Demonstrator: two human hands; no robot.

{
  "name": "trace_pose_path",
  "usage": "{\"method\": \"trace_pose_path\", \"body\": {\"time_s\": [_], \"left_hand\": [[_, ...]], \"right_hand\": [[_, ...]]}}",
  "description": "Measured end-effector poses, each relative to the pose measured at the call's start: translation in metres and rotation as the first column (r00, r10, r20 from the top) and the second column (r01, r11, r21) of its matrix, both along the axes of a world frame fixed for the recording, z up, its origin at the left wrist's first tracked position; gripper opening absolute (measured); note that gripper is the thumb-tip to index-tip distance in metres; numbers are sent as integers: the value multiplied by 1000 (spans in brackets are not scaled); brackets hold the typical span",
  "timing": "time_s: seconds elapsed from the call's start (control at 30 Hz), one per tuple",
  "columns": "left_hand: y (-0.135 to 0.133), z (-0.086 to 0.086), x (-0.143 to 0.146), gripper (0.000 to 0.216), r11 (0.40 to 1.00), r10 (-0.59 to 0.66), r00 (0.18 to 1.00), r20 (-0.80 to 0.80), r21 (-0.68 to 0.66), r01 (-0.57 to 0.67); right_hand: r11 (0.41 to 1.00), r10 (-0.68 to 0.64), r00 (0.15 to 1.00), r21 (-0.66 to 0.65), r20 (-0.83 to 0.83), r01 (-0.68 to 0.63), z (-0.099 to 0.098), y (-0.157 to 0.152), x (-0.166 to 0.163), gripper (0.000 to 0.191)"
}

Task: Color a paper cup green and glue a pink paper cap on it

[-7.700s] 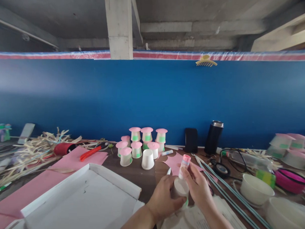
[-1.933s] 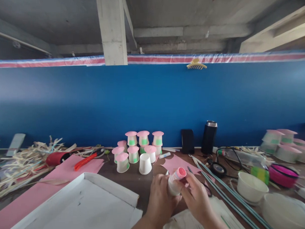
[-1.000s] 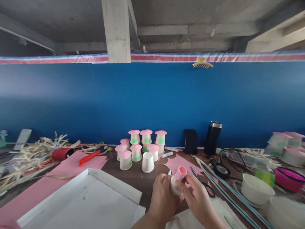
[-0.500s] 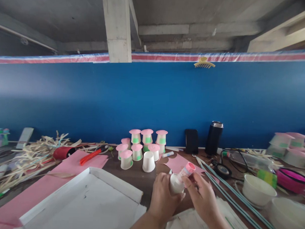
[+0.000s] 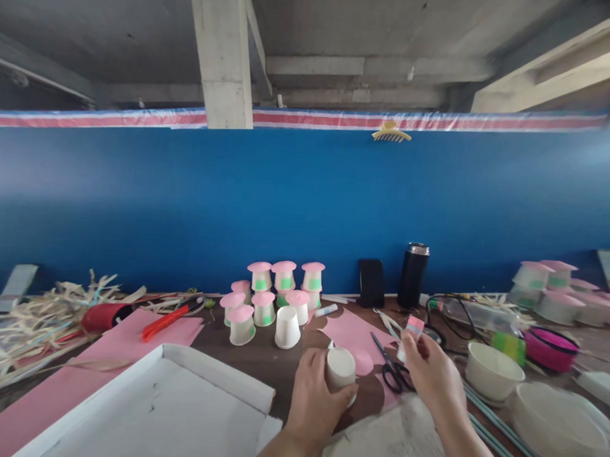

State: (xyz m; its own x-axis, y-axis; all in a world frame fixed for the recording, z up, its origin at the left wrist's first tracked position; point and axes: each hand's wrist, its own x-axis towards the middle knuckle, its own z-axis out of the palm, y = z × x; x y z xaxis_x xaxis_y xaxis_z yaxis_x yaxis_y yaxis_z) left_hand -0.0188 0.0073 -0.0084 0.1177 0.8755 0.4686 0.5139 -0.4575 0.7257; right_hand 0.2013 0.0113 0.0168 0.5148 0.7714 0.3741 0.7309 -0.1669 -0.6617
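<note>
My left hand (image 5: pixel 315 392) is wrapped round a white paper cup (image 5: pixel 341 368), which is upside down with its base facing up. In my right hand (image 5: pixel 433 373) is a glue stick (image 5: pixel 414 327) with a pink end, held apart from the cup to its right; the fingers hide part of it. Between the hands lie black-handled scissors (image 5: pixel 394 370) and a pink paper disc (image 5: pixel 361 362) beside a cut pink sheet (image 5: pixel 349 330). Behind my left hand stands another plain upturned paper cup (image 5: pixel 287 328).
Several upturned cups with pink paper tops (image 5: pixel 263 307) stand behind. On the left are a white tray (image 5: pixel 220 375), pink paper (image 5: pixel 105 355) and pale strips (image 5: pixel 62 313). A black flask (image 5: pixel 414 275), a phone (image 5: pixel 371 283) and white bowls (image 5: pixel 495 372) are at the right.
My right hand has moved the glue stick away from the cup's base to the right. The scissors and pink disc now show between the hands. The view has turned slightly right.
</note>
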Motion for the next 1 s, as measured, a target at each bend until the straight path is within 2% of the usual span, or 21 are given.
{"method": "trace_pose_path", "body": {"time_s": [0.2, 0.27, 0.37, 0.43, 0.53, 0.6, 0.8, 1.0], "left_hand": [[-3, 2, -3, 44, 1000, -10, 1000, -4, -21, 10], [-3, 0, -4, 44, 1000, -14, 1000, 4, -12, 14], [-2, 0, -4, 43, 1000, -27, 1000, 2, -4, 27], [-2, 0, -5, 43, 999, -39, 999, -5, -4, 39], [-2, 2, -6, 41, 999, -34, 999, 11, -5, 34], [-1, 3, -6, 38, 1000, -9, 1000, 29, -2, 9], [1, 4, -8, 29, 999, 35, 999, 38, 5, -35], [2, 5, -12, 33, 999, 40, 998, 43, -21, -40]], "right_hand": [[978, -14, 997, -205, 77, 29, -18, 7, 30, 42], [975, -44, 992, -209, 121, 69, -20, 7, 28, 45], [985, -67, 976, -144, 208, 98, -18, 7, 13, 59], [995, 36, 964, -102, 262, -10, -18, 7, -3, 50], [972, 233, 916, -122, 328, -203, -21, 8, -28, 33], [955, 298, 884, -129, 360, -269, -24, 10, -39, 33], [938, 345, 852, -167, 393, -303, -28, 17, -48, 51], [908, 403, 846, -268, 348, -322, -34, 18, -50, 68]]}}
